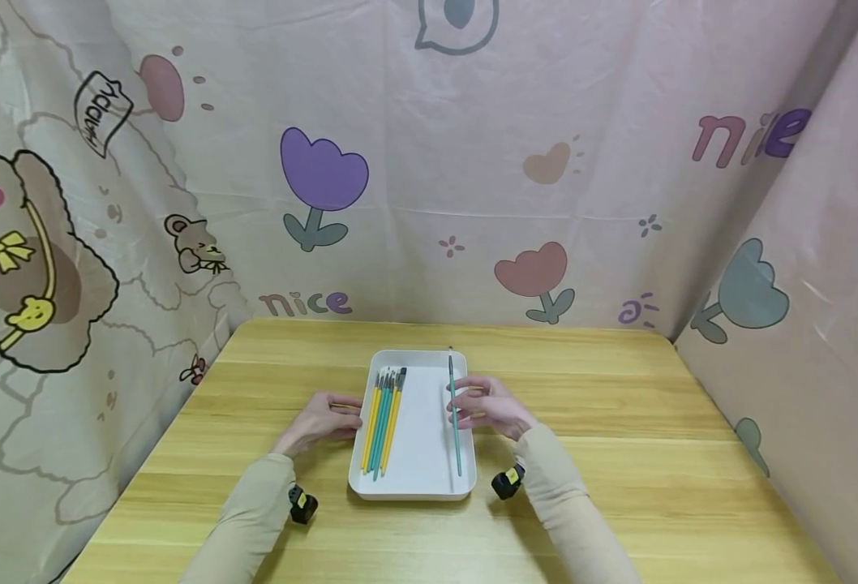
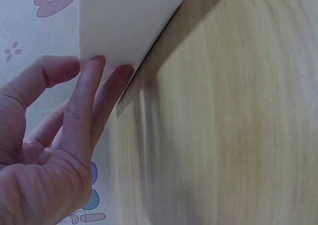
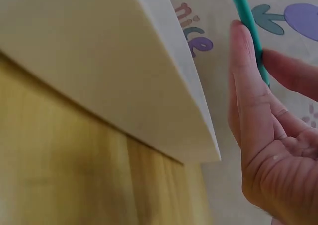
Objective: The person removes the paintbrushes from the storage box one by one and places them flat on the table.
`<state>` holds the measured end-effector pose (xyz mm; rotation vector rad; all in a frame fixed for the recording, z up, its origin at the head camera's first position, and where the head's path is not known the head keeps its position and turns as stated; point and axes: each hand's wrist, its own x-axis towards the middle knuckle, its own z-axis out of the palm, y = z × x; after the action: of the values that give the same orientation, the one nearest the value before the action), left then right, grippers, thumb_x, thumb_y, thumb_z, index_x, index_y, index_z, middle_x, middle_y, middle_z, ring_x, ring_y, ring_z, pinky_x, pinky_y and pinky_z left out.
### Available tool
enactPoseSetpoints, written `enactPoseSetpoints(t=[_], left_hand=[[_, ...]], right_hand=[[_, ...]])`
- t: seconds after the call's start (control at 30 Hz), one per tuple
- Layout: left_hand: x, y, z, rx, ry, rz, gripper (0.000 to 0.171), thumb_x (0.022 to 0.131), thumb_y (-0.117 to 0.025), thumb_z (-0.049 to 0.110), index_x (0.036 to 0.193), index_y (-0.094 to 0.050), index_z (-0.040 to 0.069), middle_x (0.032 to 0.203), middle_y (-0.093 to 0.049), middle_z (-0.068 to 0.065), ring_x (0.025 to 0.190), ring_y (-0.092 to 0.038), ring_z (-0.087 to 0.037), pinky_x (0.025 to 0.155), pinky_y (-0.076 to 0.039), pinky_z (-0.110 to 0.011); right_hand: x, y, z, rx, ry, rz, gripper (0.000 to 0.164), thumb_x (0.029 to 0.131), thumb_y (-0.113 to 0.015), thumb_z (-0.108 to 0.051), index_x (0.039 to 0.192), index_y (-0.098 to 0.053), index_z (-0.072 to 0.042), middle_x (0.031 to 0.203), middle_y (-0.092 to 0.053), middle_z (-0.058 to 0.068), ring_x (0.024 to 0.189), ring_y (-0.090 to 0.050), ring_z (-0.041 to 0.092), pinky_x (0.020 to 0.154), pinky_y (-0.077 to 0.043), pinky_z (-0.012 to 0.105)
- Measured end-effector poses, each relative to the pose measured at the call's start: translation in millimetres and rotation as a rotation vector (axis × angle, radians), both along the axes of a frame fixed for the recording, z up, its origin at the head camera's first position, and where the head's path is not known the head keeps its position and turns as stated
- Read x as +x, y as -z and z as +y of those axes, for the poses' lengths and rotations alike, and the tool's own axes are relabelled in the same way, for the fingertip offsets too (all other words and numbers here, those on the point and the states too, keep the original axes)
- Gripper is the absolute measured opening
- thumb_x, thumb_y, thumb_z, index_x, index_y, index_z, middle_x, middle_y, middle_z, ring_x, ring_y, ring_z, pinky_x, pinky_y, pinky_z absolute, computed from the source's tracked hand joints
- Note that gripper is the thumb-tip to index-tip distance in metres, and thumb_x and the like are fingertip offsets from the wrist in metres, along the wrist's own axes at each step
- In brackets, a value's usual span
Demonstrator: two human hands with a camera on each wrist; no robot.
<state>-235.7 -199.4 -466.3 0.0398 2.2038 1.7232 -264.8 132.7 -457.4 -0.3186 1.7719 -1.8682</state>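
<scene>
A thin paintbrush (image 1: 457,446) with a green handle is pinched between the thumb and fingers of my right hand (image 1: 498,407), bristle end pointing away, over the right side of a white tray (image 1: 425,430). The right wrist view shows the green handle (image 3: 242,6) between the fingertips, beside the tray wall (image 3: 99,81). On the tray's left side my left hand (image 1: 319,423) rests straight fingertips against the outer wall (image 2: 124,26). Inside the tray, along its left, lie several paintbrushes (image 1: 381,422) with yellow and green handles, bristles toward the far end.
The tray stands on a wooden table (image 1: 604,487). A patterned curtain (image 1: 429,178) hangs behind the table and along both sides. A small black camera (image 1: 302,504) sits at the left wrist, another black camera (image 1: 508,482) at the right.
</scene>
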Motion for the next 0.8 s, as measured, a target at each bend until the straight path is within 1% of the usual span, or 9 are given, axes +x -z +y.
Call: enactPoseSetpoints(t=[0.17, 0.23, 0.33, 0.4, 0.5, 0.57, 0.63, 0.8], left_hand=[[-0.8, 1.3, -0.2, 0.001, -0.009, 0.0, 0.05, 0.086, -0.069, -0.005, 0.132, -0.054, -0.017, 0.118, -0.068, -0.032, 0.095, -0.075, -0.028, 0.085, -0.066, -0.036], [-1.2, 2.1, -0.1, 0.012, -0.024, -0.009, 0.05, 0.086, -0.069, -0.005, 0.132, -0.055, -0.015, 0.118, -0.069, -0.031, 0.094, -0.075, -0.026, 0.084, -0.066, -0.036], [-1.6, 3.0, -0.9, 0.015, -0.006, 0.002, 0.05, 0.086, -0.069, -0.005, 0.133, -0.054, -0.017, 0.12, -0.068, -0.033, 0.095, -0.074, -0.026, 0.085, -0.066, -0.036], [-1.6, 3.5, -1.1, 0.022, -0.005, 0.001, 0.05, 0.086, -0.069, -0.005, 0.132, -0.054, -0.017, 0.12, -0.068, -0.033, 0.095, -0.074, -0.025, 0.085, -0.066, -0.036], [-1.4, 3.9, -1.6, 0.023, 0.019, 0.015, 0.051, 0.087, -0.068, -0.005, 0.133, -0.052, -0.018, 0.121, -0.067, -0.035, 0.095, -0.074, -0.025, 0.085, -0.065, -0.036], [-1.2, 4.1, -1.4, 0.029, 0.015, 0.012, 0.05, 0.086, -0.069, -0.005, 0.132, -0.053, -0.018, 0.12, -0.067, -0.035, 0.094, -0.074, -0.025, 0.085, -0.066, -0.036], [-1.2, 4.2, -1.6, 0.034, 0.016, 0.01, 0.05, 0.086, -0.069, -0.005, 0.132, -0.053, -0.018, 0.12, -0.067, -0.034, 0.094, -0.074, -0.025, 0.084, -0.066, -0.036], [-1.6, 4.1, -2.1, 0.04, 0.018, 0.009, 0.051, 0.087, -0.069, -0.004, 0.133, -0.052, -0.018, 0.12, -0.067, -0.034, 0.096, -0.074, -0.026, 0.085, -0.066, -0.036]], right_hand=[[4.3, 6.8, 12.7, -0.031, 0.03, 0.002, 0.053, 0.096, -0.061, -0.004, 0.141, -0.039, 0.013, 0.093, -0.074, 0.001, 0.082, -0.069, 0.014, 0.08, -0.066, 0.03], [6.0, 10.2, 18.0, -0.032, 0.042, 0.016, 0.054, 0.096, -0.062, -0.005, 0.141, -0.039, 0.013, 0.093, -0.073, 0.0, 0.083, -0.07, 0.014, 0.08, -0.065, 0.031], [8.4, 15.4, 25.2, -0.033, 0.059, 0.031, 0.054, 0.096, -0.063, -0.005, 0.141, -0.04, 0.013, 0.094, -0.074, 0.0, 0.084, -0.07, 0.014, 0.081, -0.065, 0.031], [10.1, 17.9, 29.7, -0.032, 0.07, 0.04, 0.054, 0.095, -0.063, -0.006, 0.14, -0.04, 0.013, 0.095, -0.074, 0.0, 0.083, -0.07, 0.014, 0.081, -0.065, 0.032], [12.5, 20.4, 36.0, -0.047, 0.093, 0.034, 0.054, 0.095, -0.063, -0.005, 0.14, -0.04, 0.014, 0.097, -0.074, 0.001, 0.083, -0.07, 0.014, 0.081, -0.065, 0.033], [13.9, 22.2, 39.9, -0.048, 0.109, 0.033, 0.054, 0.095, -0.063, -0.004, 0.14, -0.039, 0.014, 0.097, -0.074, 0.002, 0.082, -0.07, 0.014, 0.081, -0.065, 0.033], [14.8, 23.9, 43.2, -0.042, 0.129, 0.026, 0.056, 0.094, -0.064, -0.004, 0.14, -0.038, 0.014, 0.097, -0.074, 0.003, 0.082, -0.069, 0.015, 0.081, -0.065, 0.033], [15.2, 28.2, 49.8, 0.018, 0.176, 0.011, 0.058, 0.094, -0.065, -0.004, 0.141, -0.037, 0.015, 0.098, -0.072, 0.008, 0.078, -0.069, 0.014, 0.077, -0.066, 0.031]])
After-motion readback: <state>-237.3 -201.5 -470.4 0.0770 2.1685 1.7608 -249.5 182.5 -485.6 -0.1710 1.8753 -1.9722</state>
